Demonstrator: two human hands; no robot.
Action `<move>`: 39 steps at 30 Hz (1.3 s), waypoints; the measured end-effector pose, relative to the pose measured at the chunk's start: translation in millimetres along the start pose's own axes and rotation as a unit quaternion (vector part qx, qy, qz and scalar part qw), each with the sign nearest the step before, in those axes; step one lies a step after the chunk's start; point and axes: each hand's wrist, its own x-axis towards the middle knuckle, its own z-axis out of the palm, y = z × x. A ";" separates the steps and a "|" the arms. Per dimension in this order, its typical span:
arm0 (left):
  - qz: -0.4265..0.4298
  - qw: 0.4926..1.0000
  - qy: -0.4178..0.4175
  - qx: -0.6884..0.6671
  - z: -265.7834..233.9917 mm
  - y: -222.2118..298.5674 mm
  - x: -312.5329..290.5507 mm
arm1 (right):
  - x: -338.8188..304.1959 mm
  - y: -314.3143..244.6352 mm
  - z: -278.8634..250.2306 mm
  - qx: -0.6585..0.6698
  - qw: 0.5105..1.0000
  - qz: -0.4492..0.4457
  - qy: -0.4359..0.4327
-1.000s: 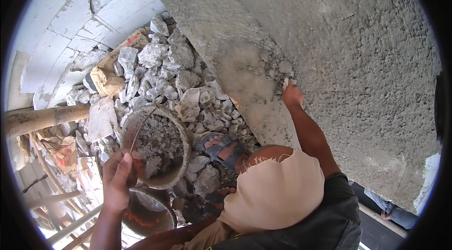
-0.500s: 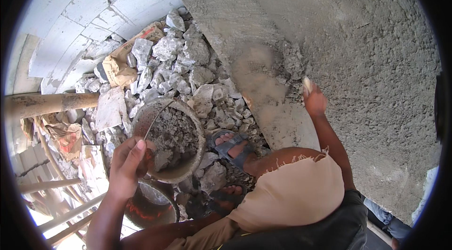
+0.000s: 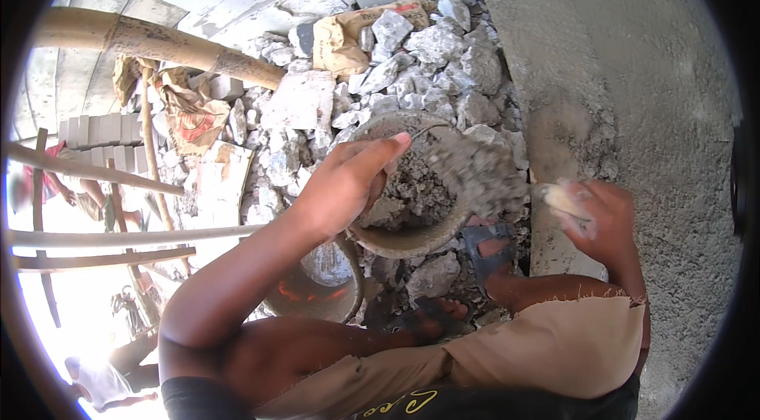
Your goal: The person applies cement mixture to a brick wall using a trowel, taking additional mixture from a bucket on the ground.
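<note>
At the mortar bucket [image 3: 416, 242], the left hand [image 3: 348, 182] grasps its wire handle [image 3: 433, 128]; right of the bucket, the right hand [image 3: 608, 220] clasps a mortar-laden, blurred trowel [image 3: 562, 197]. Rubble [image 3: 435, 46] lies beyond the bucket, a second bucket [image 3: 356, 281] nearer-left.

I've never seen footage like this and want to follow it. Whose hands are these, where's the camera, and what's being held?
No machine: these are a person's bare hands, seen by a wide-lens camera on their head, looking down. The left hand grips the wire handle of a bucket containing grey mix. The right hand holds a pale-handled tool, blurred, with more grey mix at its far end. Around the bucket lies stone rubble, with a brown paper bag.
</note>
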 end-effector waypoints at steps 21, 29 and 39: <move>-0.042 0.990 -0.058 -0.121 19.5 3.4 0.7 | -8.9 -6.9 88.8 -0.071 0.990 -0.123 0.001; -0.036 0.992 -0.048 -0.109 23.0 8.2 -2.5 | -29.7 4.1 104.9 -0.049 0.991 -0.120 0.041; -0.007 0.984 -0.076 -0.162 12.9 -6.4 9.5 | -89.0 33.0 122.5 0.128 0.950 0.239 0.155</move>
